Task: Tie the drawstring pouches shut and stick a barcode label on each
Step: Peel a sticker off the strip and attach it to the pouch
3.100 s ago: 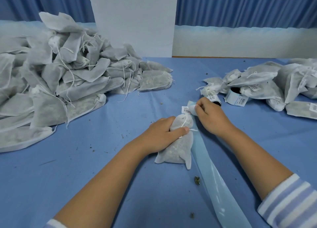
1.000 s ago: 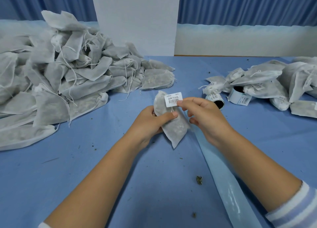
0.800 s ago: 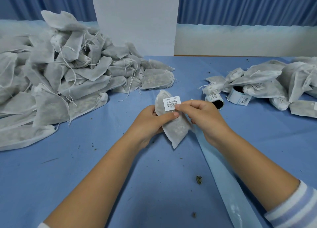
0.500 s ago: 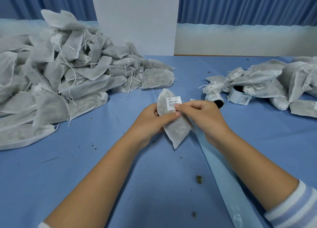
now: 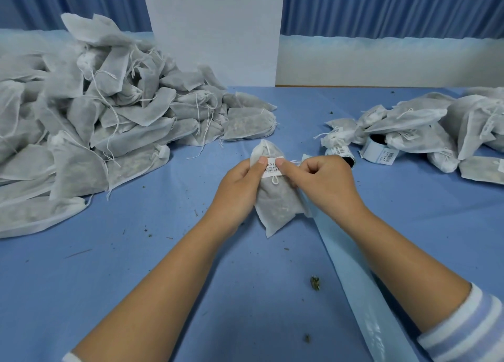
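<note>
While the left hand point(image 5: 240, 183) grips the pouch point(image 5: 275, 198) above the blue table point(image 5: 136, 266), the right hand point(image 5: 319, 181), fingers curled, presses the barcode label point(image 5: 272, 169) onto its upper part with the thumb.

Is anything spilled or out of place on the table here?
Yes. Dark crumbs lie scattered on the blue table cover, with one bigger clump near the front. They look like filling spilled from the pouches. Nothing else stands out.

Packing bench — heaped pouches point(image 5: 90, 121), label rolls point(image 5: 377, 150).
</note>
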A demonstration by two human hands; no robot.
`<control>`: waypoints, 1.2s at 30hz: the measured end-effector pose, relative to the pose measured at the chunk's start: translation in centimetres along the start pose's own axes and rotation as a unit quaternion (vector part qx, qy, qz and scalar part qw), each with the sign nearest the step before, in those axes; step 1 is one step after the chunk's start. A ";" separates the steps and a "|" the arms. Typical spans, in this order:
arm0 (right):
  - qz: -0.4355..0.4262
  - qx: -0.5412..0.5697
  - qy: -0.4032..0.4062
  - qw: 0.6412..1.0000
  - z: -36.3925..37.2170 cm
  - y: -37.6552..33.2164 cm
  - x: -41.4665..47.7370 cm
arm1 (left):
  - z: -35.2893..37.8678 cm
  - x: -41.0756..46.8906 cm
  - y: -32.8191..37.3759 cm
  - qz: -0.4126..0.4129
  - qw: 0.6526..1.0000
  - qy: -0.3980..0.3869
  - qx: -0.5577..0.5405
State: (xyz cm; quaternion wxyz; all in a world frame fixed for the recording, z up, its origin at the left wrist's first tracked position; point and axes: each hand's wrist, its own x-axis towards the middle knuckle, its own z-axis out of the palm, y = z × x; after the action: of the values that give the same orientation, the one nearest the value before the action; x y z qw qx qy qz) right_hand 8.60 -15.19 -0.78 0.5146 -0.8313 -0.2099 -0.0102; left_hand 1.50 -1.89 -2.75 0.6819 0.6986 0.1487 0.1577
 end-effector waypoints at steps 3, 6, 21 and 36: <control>0.003 0.032 0.004 0.999 -0.3 0.0 0.1 | -0.2 0.0 0.2 -0.006 1.000 -0.006 0.004; 0.053 0.158 -0.048 0.985 -0.4 -0.3 0.1 | -0.1 -0.2 0.3 -0.002 0.999 -0.032 0.007; 0.142 0.348 -0.203 0.904 0.0 -0.5 -0.1 | 0.2 -0.3 0.5 0.006 0.998 0.063 -0.008; 0.160 0.371 -0.179 0.897 -0.1 -0.3 0.4 | 0.4 -0.5 0.7 0.021 0.998 0.058 0.028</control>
State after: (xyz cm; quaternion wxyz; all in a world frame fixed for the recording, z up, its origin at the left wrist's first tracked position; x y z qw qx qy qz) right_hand 8.87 -15.06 -0.39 0.7342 -0.5902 -0.1515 0.2995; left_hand 1.25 -2.45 -2.07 0.6489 0.7099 0.1783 0.2080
